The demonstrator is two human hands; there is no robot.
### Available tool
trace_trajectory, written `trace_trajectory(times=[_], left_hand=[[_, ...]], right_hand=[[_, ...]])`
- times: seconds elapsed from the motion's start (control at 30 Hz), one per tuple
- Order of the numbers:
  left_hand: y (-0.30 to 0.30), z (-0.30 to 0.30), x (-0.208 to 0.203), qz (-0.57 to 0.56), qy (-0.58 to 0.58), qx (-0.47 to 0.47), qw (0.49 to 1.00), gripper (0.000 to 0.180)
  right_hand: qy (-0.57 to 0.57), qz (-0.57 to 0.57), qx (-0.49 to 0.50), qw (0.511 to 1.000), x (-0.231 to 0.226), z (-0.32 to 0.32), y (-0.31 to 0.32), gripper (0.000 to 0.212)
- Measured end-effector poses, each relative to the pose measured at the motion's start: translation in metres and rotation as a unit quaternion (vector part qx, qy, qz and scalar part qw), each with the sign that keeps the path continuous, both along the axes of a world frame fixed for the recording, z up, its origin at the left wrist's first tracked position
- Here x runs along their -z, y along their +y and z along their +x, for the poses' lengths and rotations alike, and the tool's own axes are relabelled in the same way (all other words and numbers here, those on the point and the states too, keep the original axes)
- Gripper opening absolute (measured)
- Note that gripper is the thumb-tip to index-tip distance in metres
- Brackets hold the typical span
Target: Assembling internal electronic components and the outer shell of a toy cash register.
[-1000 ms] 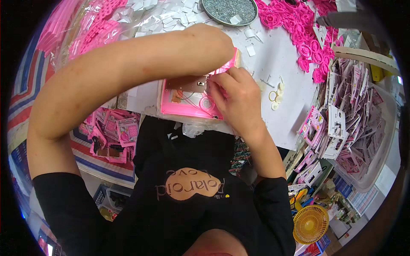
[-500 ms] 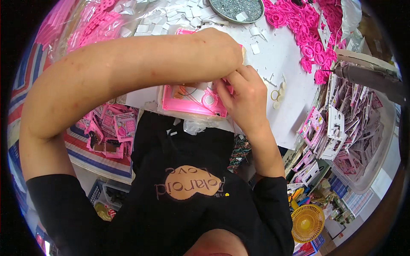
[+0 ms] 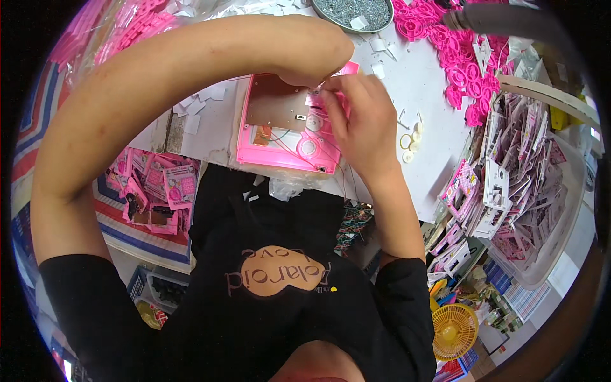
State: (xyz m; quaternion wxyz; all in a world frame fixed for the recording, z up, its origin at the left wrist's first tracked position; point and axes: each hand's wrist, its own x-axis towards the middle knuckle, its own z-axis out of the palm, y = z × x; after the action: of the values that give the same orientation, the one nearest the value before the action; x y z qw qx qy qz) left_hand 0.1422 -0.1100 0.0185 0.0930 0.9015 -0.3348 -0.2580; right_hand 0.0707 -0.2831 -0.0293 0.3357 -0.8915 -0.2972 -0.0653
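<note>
A pink plastic case [image 3: 245, 155] lies open on the white table, with a brown flat board [image 3: 270, 105], thin red wires and a round white part [image 3: 307, 148] inside. My left hand [image 3: 328, 48] arches over the case's far edge, wrist bent down; its fingers are mostly hidden behind the wrist. From the right, my right hand [image 3: 366, 118] reaches to the same spot, thumb and forefinger closed near the left fingertips. Whatever small thing is between them cannot be made out.
A round tray of small screws [image 3: 353, 13] stands at the back, beside a heap of pink plastic rings [image 3: 439, 38]. A dark hand-tool-like cylinder [image 3: 503, 19] hangs at upper right. Printed panels fill a clear bin [image 3: 541, 254] on the right. Pink parts [image 3: 153, 191] lie at left.
My left hand has shifted back and slightly left, uncovering the brown board. My right hand stays close to it, slightly higher. The hanging dark tool has swung from the right toward the upper back.
</note>
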Motion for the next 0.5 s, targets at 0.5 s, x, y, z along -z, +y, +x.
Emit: trace_trajectory(times=[0.5], left_hand=[[0.010,0.001,0.008,-0.036,-0.031,0.041,0.998,0.012]], right_hand=[[-0.093,-0.117,-0.121,0.981,-0.006,0.003,-0.013,0.026]])
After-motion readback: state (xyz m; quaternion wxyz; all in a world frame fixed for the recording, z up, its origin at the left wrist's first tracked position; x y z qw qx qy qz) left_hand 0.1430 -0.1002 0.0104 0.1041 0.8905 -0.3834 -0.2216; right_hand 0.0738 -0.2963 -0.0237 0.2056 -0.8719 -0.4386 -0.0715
